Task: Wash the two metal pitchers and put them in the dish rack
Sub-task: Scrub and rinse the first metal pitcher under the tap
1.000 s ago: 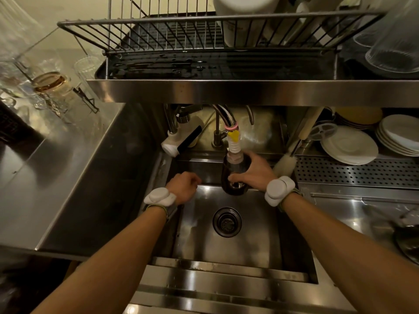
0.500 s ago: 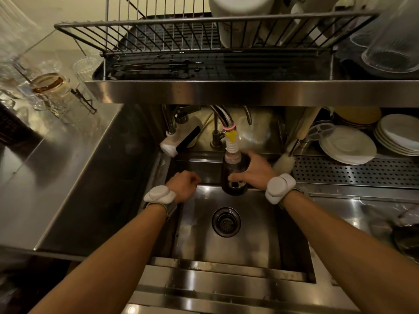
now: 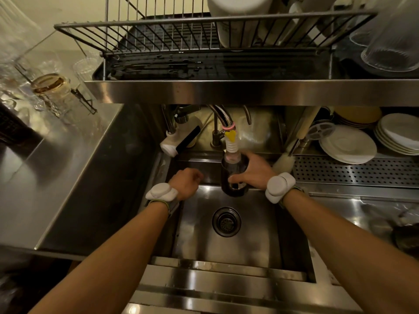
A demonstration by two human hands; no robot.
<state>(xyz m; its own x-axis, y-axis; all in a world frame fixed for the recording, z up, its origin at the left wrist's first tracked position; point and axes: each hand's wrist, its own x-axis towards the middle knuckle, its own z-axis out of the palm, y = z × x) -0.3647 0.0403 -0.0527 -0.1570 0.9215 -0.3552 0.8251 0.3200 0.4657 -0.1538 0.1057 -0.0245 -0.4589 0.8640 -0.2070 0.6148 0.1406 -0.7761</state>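
So the right hand is wrapped around the metal pitcher, thumb on the near side and fingers curled round the far side. The pitcher sits just above the middle of the frame, held upright at the back of the sink with its mouth right under the ribbed white tap nozzle. It's too dark to say whether water is running. The left hand is curled into a bare fist by the sink's left wall, near the pitcher but not touching it. The drain is dead centre below both hands.

The wire dish rack runs across the top of the frame on a steel shelf, with a white container standing in its right part. There's a stack of white plates at the right edge, a bottle brush just beside the right wrist, and some glasses on the bench at upper left.
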